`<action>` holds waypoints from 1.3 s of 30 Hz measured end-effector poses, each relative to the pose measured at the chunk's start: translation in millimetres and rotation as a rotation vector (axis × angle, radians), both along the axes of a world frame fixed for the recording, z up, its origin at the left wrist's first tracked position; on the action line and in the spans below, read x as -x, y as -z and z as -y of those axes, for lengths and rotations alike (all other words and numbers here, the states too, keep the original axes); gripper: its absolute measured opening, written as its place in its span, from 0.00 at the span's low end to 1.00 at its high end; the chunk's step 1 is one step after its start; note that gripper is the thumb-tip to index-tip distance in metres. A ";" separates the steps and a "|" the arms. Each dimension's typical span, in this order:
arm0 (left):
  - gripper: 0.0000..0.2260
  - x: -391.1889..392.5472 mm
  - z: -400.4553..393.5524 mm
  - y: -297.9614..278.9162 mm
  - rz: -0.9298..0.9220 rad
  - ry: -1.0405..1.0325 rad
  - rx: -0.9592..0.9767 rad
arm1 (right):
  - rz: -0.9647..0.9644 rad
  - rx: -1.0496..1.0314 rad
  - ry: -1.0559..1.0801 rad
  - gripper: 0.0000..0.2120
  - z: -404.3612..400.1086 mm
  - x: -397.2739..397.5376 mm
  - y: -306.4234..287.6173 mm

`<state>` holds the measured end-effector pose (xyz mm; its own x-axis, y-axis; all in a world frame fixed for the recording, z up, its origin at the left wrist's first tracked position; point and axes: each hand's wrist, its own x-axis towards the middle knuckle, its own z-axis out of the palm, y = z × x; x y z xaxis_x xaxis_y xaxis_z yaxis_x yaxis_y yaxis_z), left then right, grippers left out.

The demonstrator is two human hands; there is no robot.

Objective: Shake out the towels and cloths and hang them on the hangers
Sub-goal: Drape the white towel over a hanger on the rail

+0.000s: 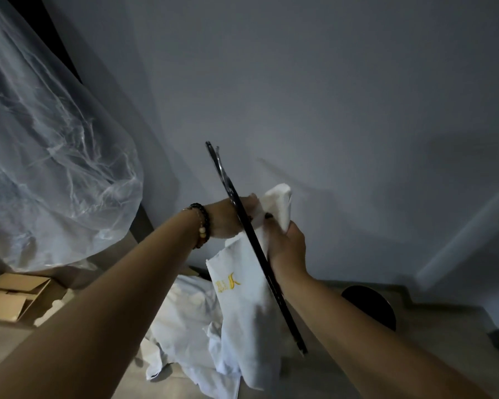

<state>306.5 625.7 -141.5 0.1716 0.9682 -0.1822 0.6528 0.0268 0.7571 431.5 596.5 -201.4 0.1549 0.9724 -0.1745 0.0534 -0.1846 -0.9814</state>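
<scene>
The left hand (228, 217) and the right hand (285, 243) both grip a white towel (242, 306) held up in front of a pale wall (329, 96). Each hand's fingers curl around the towel's upper folded edge. A black hanger (251, 234), seen edge-on, runs diagonally between the hands, touching the towel; which hand supports it cannot be determined. The towel hangs downward, showing yellow embroidered characters (228, 283). Below lies a heap of white cloths (185, 326). A beaded bracelet (203, 223) encircles the left wrist. A cardboard box (15, 298) and a clear plastic cover (41, 139) are at left.
</scene>
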 end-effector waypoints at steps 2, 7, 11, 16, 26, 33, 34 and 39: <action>0.13 -5.3 7.0 -0.6 0.092 -0.098 -0.059 | -0.043 -0.030 0.027 0.18 0.2 4.7 -1.2; 0.12 -47.9 64.1 11.8 0.636 -0.684 -0.245 | -0.123 -0.006 0.138 0.15 -10.9 17.5 -4.0; 0.09 -53.1 75.7 20.7 0.958 -0.514 -0.172 | -0.104 -0.015 0.155 0.16 -17.9 15.8 1.5; 0.17 -39.1 62.3 42.1 0.672 -0.359 -0.297 | -0.135 -0.098 0.139 0.13 -21.8 7.1 -3.8; 0.10 -20.2 31.5 65.1 0.466 -0.578 -0.258 | -0.089 -0.253 0.005 0.14 -49.6 -20.5 -91.3; 0.06 -6.2 8.4 66.0 0.565 -0.621 -0.079 | -0.051 -0.410 0.164 0.17 -51.6 -83.6 -157.7; 0.06 -4.5 5.8 66.3 0.559 -0.620 -0.070 | -0.024 -0.420 0.198 0.18 -46.8 -96.8 -165.3; 0.05 -1.1 -10.1 42.4 0.474 -0.532 -0.161 | 0.023 -0.327 0.413 0.23 -25.2 -178.8 -140.1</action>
